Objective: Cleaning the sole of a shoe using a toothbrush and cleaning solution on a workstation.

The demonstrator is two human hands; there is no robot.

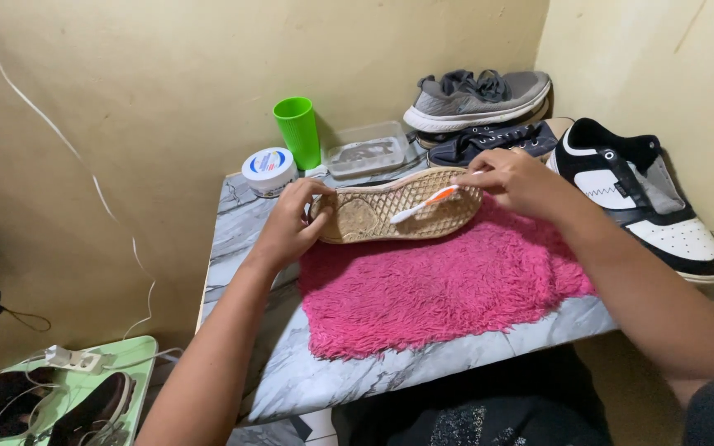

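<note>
With my left hand point(291, 223) clamping the shoe point(398, 206) and my right hand point(514, 182) gripping the toothbrush point(423, 202), hard scrubbing could flick dirt onto the pink mat point(440, 289).

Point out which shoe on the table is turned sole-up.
The shoe held over the pink mat, tan sole facing up; the grey, navy and black-and-white shoes behind sit upright.

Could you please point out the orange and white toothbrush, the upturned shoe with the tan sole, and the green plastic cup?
Orange and white toothbrush point(423, 203), head view, on the middle of its handle.
Upturned shoe with the tan sole point(373, 216), head view, on the patterned sole.
Green plastic cup point(299, 132), head view, on its side wall.
</note>
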